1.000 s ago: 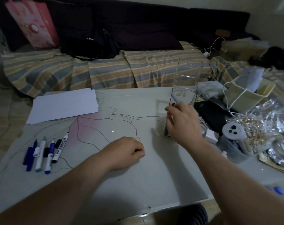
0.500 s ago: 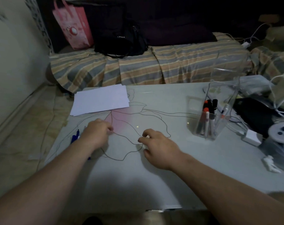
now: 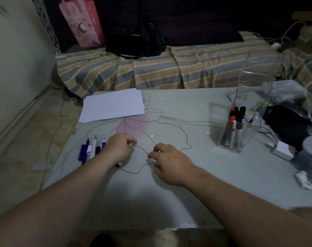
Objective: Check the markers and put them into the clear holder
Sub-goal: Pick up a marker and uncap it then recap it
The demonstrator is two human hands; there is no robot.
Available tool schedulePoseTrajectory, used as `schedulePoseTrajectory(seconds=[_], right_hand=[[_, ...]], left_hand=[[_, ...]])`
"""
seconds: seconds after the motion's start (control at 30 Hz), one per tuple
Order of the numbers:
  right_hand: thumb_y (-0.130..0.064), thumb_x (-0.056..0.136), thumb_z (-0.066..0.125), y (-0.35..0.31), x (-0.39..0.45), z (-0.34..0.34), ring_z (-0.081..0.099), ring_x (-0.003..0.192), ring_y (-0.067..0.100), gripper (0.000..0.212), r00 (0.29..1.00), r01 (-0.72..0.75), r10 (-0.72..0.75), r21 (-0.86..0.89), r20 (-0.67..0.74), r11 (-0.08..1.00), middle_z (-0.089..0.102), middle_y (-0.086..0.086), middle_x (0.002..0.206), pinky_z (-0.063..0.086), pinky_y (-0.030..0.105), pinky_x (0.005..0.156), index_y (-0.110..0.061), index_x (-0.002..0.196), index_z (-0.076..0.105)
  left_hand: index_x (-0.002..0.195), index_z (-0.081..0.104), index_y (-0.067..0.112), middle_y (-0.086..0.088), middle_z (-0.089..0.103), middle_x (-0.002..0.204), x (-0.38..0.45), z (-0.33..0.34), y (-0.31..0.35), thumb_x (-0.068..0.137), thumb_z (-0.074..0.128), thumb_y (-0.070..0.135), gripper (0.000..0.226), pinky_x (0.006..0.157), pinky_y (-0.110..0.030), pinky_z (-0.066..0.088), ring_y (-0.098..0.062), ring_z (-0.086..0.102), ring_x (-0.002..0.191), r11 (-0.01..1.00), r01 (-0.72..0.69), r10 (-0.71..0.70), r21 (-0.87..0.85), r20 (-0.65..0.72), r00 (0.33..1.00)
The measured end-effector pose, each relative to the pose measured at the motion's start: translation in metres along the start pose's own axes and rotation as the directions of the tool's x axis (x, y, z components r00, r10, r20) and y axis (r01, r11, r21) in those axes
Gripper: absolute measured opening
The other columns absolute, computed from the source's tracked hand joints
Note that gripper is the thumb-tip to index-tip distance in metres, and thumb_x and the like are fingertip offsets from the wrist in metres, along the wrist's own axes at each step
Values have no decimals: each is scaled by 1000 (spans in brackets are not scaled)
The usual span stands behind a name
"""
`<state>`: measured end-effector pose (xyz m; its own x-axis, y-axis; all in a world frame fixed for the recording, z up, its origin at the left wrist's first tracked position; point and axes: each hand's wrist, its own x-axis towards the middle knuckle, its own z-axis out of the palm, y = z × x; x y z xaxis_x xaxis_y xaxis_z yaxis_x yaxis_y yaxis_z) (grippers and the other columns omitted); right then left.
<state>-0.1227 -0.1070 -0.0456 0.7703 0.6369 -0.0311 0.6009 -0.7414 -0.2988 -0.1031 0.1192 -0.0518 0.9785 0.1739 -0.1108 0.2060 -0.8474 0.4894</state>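
The left hand (image 3: pixel 118 148) is curled around a marker (image 3: pixel 117 165) near the left edge of the table (image 3: pixel 196 193); only the marker's dark tip pokes out under the wrist, so I cannot tell its color. The right hand (image 3: pixel 169 162) rests just beside it with its fingers loosely bent, and it holds nothing. A few more markers (image 3: pixel 92 148) lie in a row by the left edge, touching or nearly touching each other. The clear holder (image 3: pixel 236 138) stands near the right edge with several markers already inside, standing up and leaning. White paper (image 3: pixel 114 104) lies toward the far left corner. The markers look light, hard and smooth, so they may roll or slip. It is best to grab one around the middle of its body, not by the cap, since a cap could pop off. The holder looks thin and light, so a bump might tip it over.
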Motion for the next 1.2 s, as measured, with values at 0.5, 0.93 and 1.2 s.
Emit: schedulePoseTrajectory(seconds=[0.5,0.93,1.2], right_hand=[[-28,96,48,-14,1,9,47,119,29,47,996,19,-18,-16,93,1000,49,2,130,50,43,85,-34,142,41],[-32,84,51,1,2,5,52,97,28,29,948,-315,273,382,161,869,60,11,113,43,38,79,-19,110,45],[-45,95,49,12,-9,3,54,119,36,58,962,-236,207,162,177,958,50,11,128,47,44,96,-35,150,31]], left_hand=[[107,70,29,5,69,103,-14,-2,6,87,72,39,22,74,-26,46,-14,63,91,999,42,-46,33,110,993],[86,59,17,2,66,84,-30,41,54,75,76,32,25,57,-28,38,-12,58,74,997,-7,12,-73,75,997],[85,74,21,7,76,83,-24,29,49,74,86,12,19,64,-17,53,-4,72,73,961,-5,64,-278,204,977]])
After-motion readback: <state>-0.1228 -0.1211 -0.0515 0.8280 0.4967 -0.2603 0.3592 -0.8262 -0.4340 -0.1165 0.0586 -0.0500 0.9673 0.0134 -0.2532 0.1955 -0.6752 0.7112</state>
